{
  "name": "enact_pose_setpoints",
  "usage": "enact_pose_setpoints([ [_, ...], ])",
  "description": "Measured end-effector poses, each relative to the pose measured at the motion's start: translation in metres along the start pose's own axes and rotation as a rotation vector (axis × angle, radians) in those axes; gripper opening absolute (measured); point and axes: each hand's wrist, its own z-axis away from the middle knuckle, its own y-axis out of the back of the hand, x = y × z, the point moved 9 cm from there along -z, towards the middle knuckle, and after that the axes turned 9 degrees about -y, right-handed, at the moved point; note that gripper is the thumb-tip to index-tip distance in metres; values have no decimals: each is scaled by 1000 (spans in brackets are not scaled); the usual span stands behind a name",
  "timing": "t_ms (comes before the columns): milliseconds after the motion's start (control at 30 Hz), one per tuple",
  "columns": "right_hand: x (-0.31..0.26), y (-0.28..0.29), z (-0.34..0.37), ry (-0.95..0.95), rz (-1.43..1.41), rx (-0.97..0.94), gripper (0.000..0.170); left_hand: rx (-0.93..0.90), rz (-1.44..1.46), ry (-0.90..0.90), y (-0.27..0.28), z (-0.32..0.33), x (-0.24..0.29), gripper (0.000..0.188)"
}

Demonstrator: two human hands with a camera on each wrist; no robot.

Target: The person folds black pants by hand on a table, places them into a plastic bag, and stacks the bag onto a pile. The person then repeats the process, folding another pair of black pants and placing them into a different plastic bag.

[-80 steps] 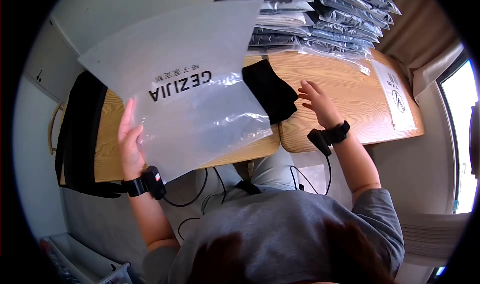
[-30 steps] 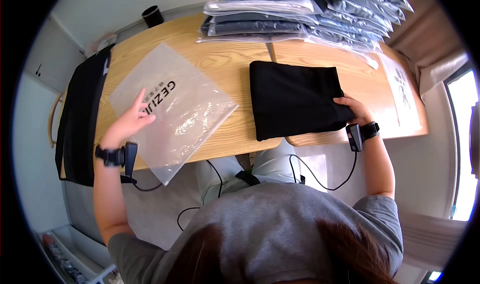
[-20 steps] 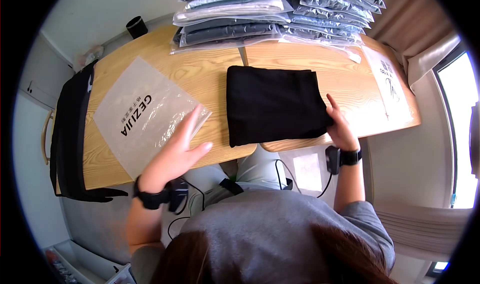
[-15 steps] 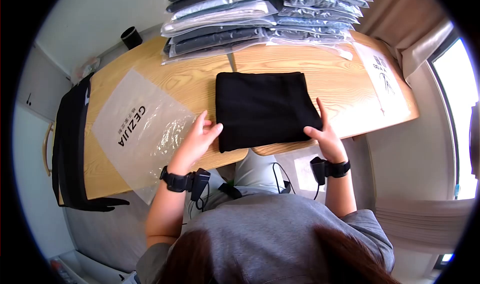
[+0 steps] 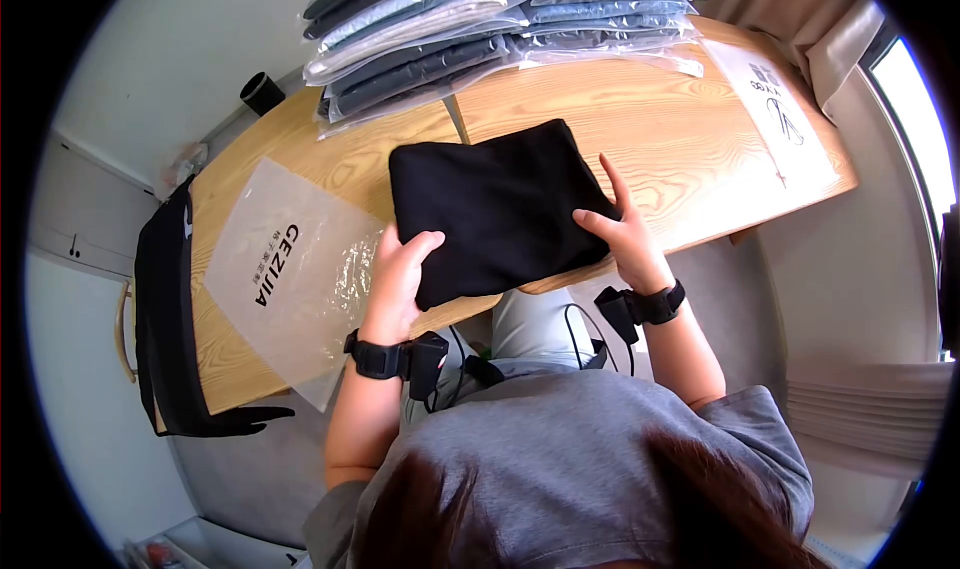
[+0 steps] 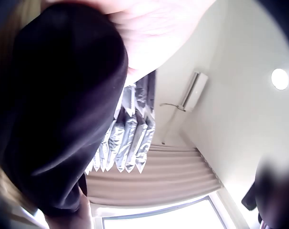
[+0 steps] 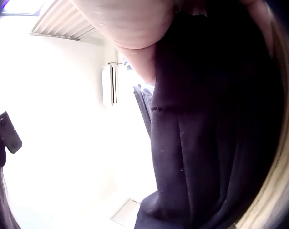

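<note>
A folded black cloth [image 5: 500, 209] is held between both hands over the front of the table, slightly tilted. The left hand [image 5: 402, 274] grips its left edge, thumb on top and the fingers hidden beneath. On the right edge, the right hand [image 5: 628, 234] pinches with the thumb on top, one finger pointing out past the edge. The cloth [image 6: 63, 105] fills the left side of the left wrist view, and in the right wrist view the cloth [image 7: 206, 124] hangs beside the palm. Left of it lies a frosted bag [image 5: 290, 269] with black lettering, flat on the table.
Stacks of bagged garments [image 5: 430, 44] stand at the back of the wooden table [image 5: 680, 119]. Another printed bag [image 5: 770, 109] lies at the right end. A long black cloth [image 5: 165, 309] drapes over the left end, and a dark cup [image 5: 262, 93] stands behind the table.
The frosted bag went from the left hand onto the table. The left hand moved right to the black cloth's left edge; both hands now hold the cloth, which has risen and tilted.
</note>
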Motion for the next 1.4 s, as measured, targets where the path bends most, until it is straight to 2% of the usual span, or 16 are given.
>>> enact_pose_setpoints([
  [167,2,-38,5,178,226,-150,79,-187,-123,-182,-32,3,51,53],
  [267,2,-60,9,316,402,-198,77,-220,-262,-208,-53,-3,51,60],
  [333,3,-67,11,382,439,-176,76,-207,-626,-369,-55,-17,35,67],
  [433,1,-73,16,424,553,-184,72,-207,-732,-313,-73,-8,26,72],
  [533,1,-73,17,408,509,-179,65,-156,-593,-384,-63,-13,17,70],
  [567,1,-73,17,405,510,-178,65,-132,-414,-346,-60,-11,20,66],
  [667,1,-75,15,412,484,-195,50,-38,-233,-250,-39,-9,12,64],
  [833,15,-73,1,270,603,-278,11,-44,-256,-256,-37,-7,15,65],
  [900,14,-71,-3,179,505,-277,15,-79,-372,-336,-43,-6,18,65],
  [967,16,-66,-5,36,369,-257,45,-221,-250,-247,-57,2,11,67],
  [1000,13,-67,-4,33,376,-257,45,-322,-176,-209,-66,7,6,68],
  [1033,20,-63,-5,-94,205,-236,48,-451,-347,-355,-74,13,9,70],
  [1067,27,-61,-4,-220,33,-215,52,-567,-650,-667,-86,27,25,73],
  [1133,22,-65,-3,-259,-6,-269,60,-587,-814,-862,-99,52,35,75],
  [1200,11,-74,0,-206,174,-281,58,-600,-1018,-972,-104,64,17,83],
  [1400,19,-82,-6,-393,102,-271,34,-516,-1281,-1169,-111,77,5,57],
])
